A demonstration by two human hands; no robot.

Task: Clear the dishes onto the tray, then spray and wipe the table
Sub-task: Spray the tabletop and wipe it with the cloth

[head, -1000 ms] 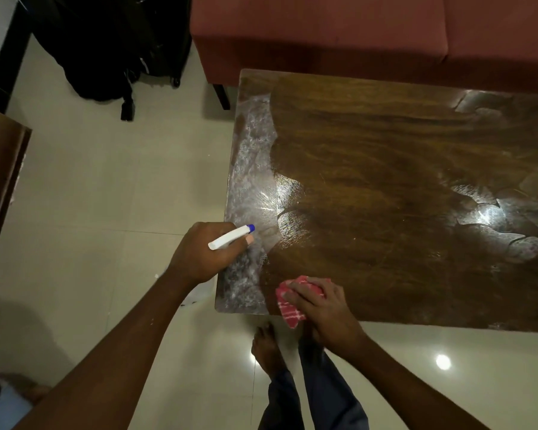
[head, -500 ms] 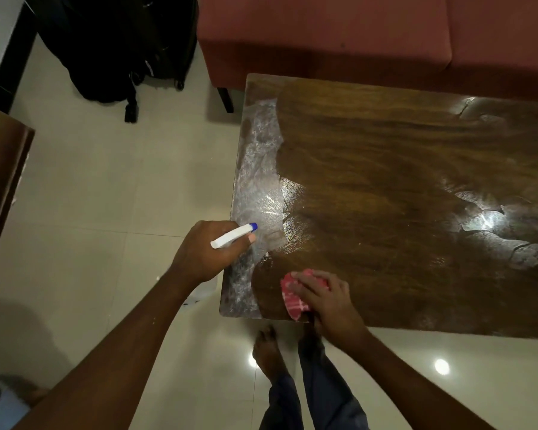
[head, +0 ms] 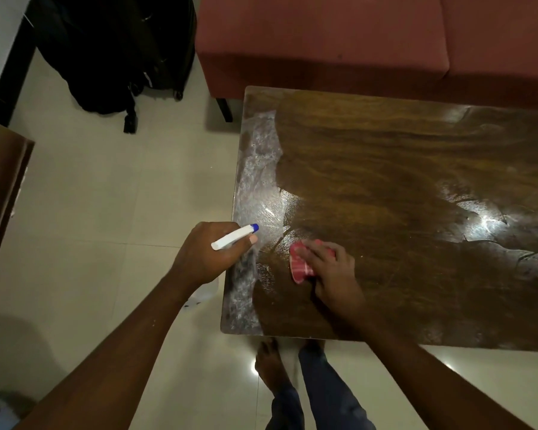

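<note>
My left hand [head: 208,256] grips a white spray bottle [head: 234,236] with a blue nozzle, held just off the table's left edge; the bottle's body shows below my wrist. My right hand [head: 333,274] presses a red-and-white checked cloth [head: 298,266] flat on the dark wooden table [head: 385,169], near its front left corner. A strip of whitish spray film [head: 258,169] runs along the table's left edge, and wet patches glint at the right [head: 491,225]. No dishes or tray are in view.
A red sofa [head: 354,38] stands behind the table. A black bag [head: 115,51] rests on the tiled floor at the back left. A brown wooden piece of furniture [head: 0,187] is at the left edge. My bare feet [head: 271,364] stand at the table's front edge.
My right hand has slid the cloth away from the front edge, further onto the table, wiping off some film there. My left hand and the spray bottle have stayed about where they were.
</note>
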